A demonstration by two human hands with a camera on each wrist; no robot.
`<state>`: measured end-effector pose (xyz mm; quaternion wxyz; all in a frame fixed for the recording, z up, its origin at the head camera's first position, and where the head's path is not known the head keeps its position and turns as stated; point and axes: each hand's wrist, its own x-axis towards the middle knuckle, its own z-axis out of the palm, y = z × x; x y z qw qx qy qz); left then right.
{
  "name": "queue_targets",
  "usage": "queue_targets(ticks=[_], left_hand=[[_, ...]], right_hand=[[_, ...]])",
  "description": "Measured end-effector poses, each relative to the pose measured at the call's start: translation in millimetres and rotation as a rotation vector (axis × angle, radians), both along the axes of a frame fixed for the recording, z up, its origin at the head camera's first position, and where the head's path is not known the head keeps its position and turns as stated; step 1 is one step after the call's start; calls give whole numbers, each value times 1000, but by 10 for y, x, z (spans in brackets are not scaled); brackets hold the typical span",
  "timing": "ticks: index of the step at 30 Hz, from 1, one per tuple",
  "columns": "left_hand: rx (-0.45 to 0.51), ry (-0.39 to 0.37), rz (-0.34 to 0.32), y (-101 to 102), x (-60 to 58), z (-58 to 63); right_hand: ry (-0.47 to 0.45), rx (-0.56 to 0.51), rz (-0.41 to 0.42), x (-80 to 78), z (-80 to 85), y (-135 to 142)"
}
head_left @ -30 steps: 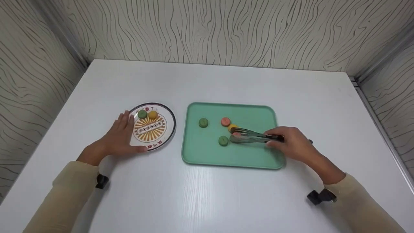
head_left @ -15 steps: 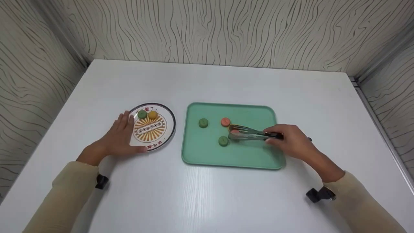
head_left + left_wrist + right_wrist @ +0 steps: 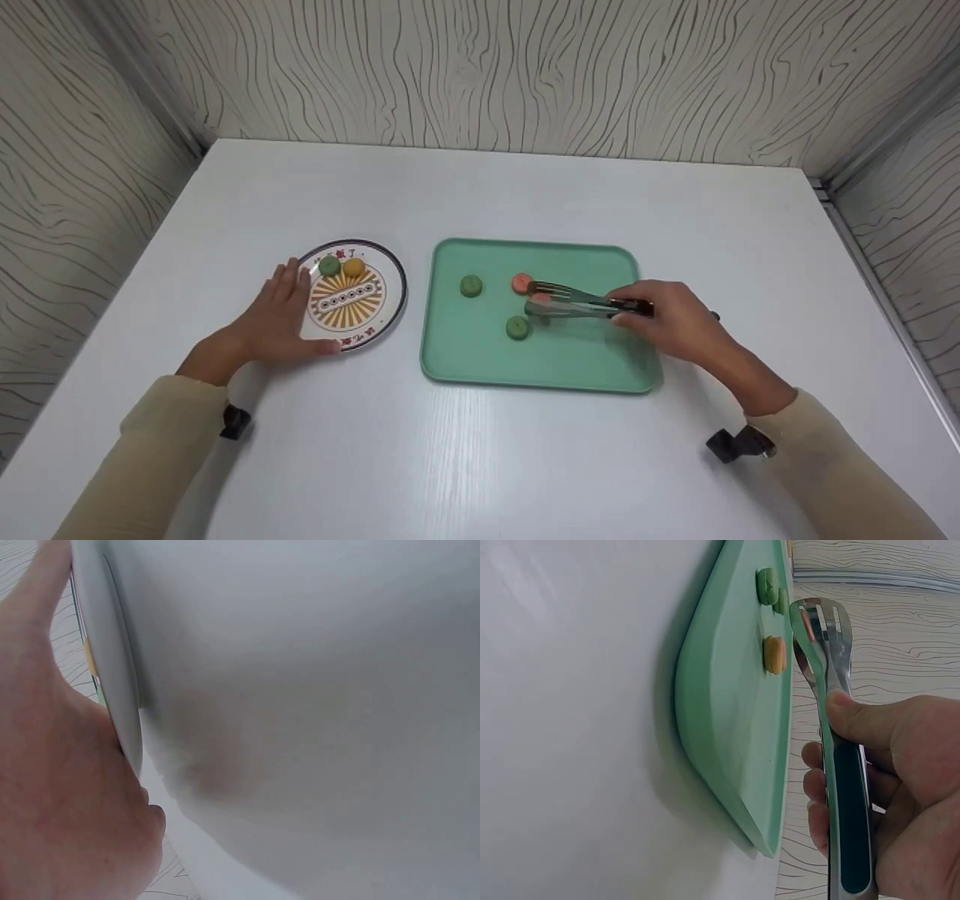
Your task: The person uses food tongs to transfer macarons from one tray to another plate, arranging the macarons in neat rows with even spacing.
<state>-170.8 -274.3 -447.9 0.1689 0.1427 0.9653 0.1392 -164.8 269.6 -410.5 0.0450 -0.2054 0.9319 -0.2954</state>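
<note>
My right hand (image 3: 671, 319) grips a pair of metal tongs (image 3: 574, 304) over the green tray (image 3: 480, 360). Between the tong heads sits a pink macaron (image 3: 541, 299), raised above the tray. Another pink macaron (image 3: 520, 283) lies right by the tips. Below the tongs, the right wrist view shows a yellow macaron (image 3: 774, 655) that they hide in the head view. Two green macarons (image 3: 471, 285) lie apart on the tray. With straight, spread fingers, my left hand (image 3: 274, 322) rests along the left rim of the patterned plate (image 3: 397, 289), thumb at its near edge.
On the plate's far side lie a green macaron (image 3: 329, 265) and a yellow macaron (image 3: 354, 268), side by side. A strip of white table (image 3: 416, 225) separates plate and tray. Wood-patterned panels (image 3: 480, 75) stand behind the table and at both sides.
The right hand has moved slightly left and away from the body, and the tongs have lifted the pink macaron off the tray. The left hand and plate have stayed in place.
</note>
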Motion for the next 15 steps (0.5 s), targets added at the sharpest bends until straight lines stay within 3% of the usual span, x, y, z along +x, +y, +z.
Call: queue_targets(ticks=[15], left_hand=[[4,-13,5,-7,2,-8]], right_hand=[[5,9,-23,-53,45,-70]])
